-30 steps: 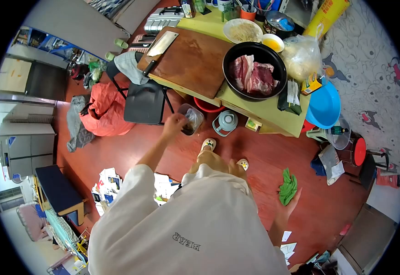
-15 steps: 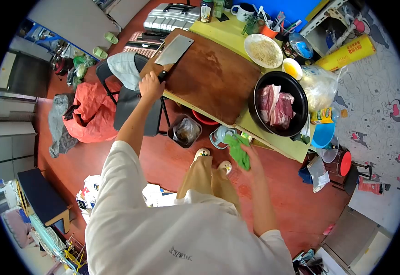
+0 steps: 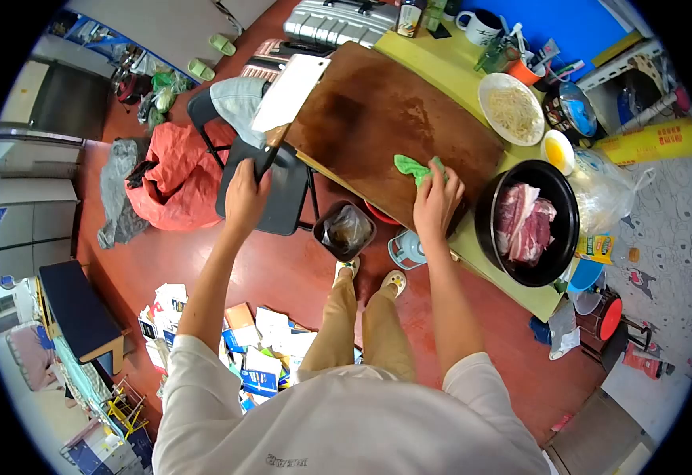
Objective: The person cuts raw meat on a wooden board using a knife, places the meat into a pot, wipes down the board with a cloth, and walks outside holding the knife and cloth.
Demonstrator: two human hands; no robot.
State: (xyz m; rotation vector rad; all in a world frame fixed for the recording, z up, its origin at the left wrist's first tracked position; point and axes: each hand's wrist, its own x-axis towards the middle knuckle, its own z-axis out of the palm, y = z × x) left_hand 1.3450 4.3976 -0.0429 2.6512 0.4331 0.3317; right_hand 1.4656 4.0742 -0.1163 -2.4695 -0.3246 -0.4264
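My left hand (image 3: 244, 198) is closed around the dark handle of a cleaver (image 3: 292, 93), whose broad blade is raised at the left edge of a large wooden cutting board (image 3: 397, 115). With my right hand (image 3: 438, 199) I grip a green cloth (image 3: 411, 167), which lies against the board's lower right part. Damp dark patches mark the wood. To the right of the board, a black bowl (image 3: 484, 207) holds pieces of raw red meat (image 3: 525, 224).
A white plate of pale shreds (image 3: 512, 109) and a small bowl with yellow egg (image 3: 557, 150) stand beyond the board. A bin (image 3: 344, 231) sits below the table edge. A folding chair (image 3: 270, 190) is at the left, near a red bag (image 3: 175, 178).
My right hand has brought the green cloth up from beside the table onto the board. My left hand has lifted the cleaver off the board, tilting its blade. The view has shifted.
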